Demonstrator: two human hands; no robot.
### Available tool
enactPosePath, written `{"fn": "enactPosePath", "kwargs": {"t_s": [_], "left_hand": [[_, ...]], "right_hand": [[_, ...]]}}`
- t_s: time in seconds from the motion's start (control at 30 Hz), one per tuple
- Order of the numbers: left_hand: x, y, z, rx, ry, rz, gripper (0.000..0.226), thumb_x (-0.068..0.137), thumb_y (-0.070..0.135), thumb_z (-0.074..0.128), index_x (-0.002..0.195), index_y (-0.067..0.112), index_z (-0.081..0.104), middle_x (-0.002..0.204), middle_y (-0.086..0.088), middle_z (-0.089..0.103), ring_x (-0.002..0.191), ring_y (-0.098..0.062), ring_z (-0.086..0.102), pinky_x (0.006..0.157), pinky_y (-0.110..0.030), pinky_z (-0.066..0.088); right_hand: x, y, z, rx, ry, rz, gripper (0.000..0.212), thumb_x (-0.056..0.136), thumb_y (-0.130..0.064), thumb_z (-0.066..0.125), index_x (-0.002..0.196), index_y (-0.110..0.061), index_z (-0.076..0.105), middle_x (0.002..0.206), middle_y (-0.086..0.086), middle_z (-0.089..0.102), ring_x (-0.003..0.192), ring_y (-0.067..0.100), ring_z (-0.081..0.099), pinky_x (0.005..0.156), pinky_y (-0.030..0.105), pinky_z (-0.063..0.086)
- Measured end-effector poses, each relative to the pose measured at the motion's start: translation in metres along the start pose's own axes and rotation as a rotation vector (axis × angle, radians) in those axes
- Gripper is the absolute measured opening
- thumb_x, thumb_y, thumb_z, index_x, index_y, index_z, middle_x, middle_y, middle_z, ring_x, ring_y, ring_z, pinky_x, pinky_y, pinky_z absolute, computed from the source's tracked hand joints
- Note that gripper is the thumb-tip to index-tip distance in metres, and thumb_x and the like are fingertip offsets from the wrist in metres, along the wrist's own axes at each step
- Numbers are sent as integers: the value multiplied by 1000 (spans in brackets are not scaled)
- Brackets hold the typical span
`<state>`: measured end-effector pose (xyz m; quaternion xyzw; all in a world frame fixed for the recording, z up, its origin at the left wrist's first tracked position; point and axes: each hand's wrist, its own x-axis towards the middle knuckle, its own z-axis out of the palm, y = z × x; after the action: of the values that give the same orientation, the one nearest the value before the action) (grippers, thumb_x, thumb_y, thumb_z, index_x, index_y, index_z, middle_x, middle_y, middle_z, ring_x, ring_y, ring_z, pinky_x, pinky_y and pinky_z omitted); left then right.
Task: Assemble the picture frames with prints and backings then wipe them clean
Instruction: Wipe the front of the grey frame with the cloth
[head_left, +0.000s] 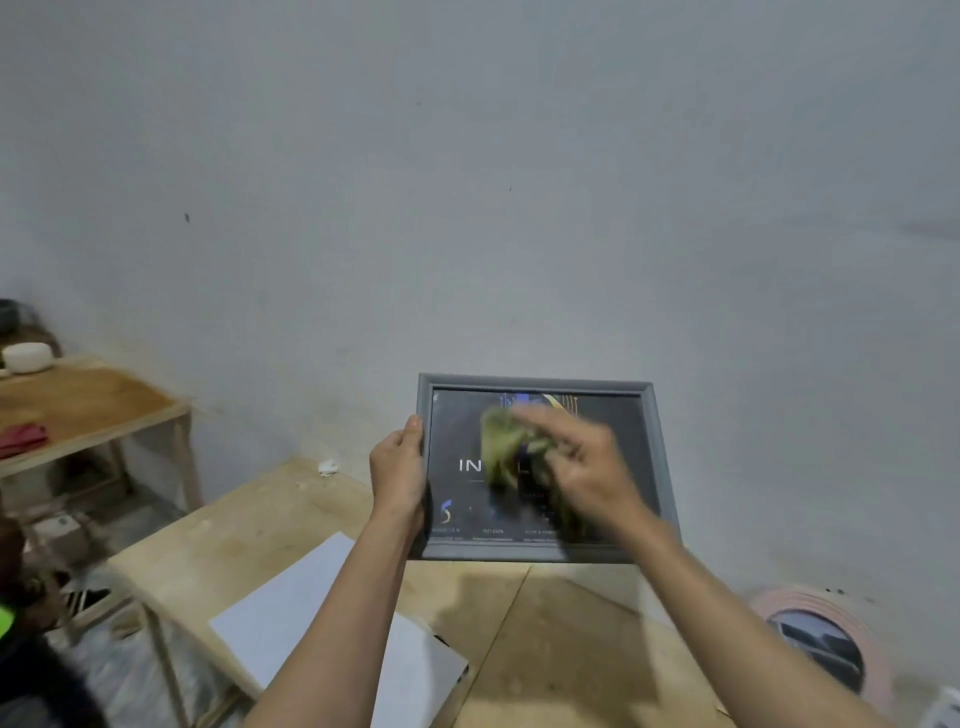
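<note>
Above table (545, 649): left hand (397, 470) grips frame (660, 447) edge; right hand (587, 467) (blurred) apparently presses cloth (501, 441).

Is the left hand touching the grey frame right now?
Touching. The head view shows the left hand gripping the grey frame at its left edge, thumb over the front.

Dim, flat, greyish light fills the room and the picture is soft throughout. The right hand (576, 462) and its green cloth (506, 449) at centre are smeared by motion blur. A soft shadow falls on the table (545, 649) below them. Straight edges bow near the lower corners.
</note>
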<state>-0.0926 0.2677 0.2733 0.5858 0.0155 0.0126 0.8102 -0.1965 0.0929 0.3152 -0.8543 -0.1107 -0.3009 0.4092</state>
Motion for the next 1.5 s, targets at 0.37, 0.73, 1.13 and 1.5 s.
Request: {"fn": "enactPosePath", "kwargs": {"t_s": [0.37,0.73,1.13,1.5], "left_hand": [[64,34,-46,-124,91,-4,37,97,25,60,64,9,56,57,-4,57,58,-20,51,60,-31,43],[110,-6,-109,45,146,-11,38,98,33,54,70,8,52,67,-9,52,62,-20,46,60,-32,40],[169,-75,-173,192,180,-2,27,97,34,59,75,19,64,80,-3,66,81,-20,57,78,-35,47],[214,-147,-176,320,328,-111,33,99,33,55,71,16,53,53,11,58,47,1,47,51,-15,42]], "right_hand": [[11,33,93,-154,-368,-31,77,63,18,40,130,-16,60,143,-5,48,139,3,34,120,26,19],[11,20,132,330,-149,408,51,83,12,49,112,-23,72,113,-4,71,109,10,64,94,24,47],[59,96,126,351,100,552,42,88,11,48,111,-15,71,93,3,72,73,11,61,62,17,48],[61,309,176,-31,-181,683,40,89,5,51,119,-14,68,108,-2,69,93,1,62,87,16,45]]}}
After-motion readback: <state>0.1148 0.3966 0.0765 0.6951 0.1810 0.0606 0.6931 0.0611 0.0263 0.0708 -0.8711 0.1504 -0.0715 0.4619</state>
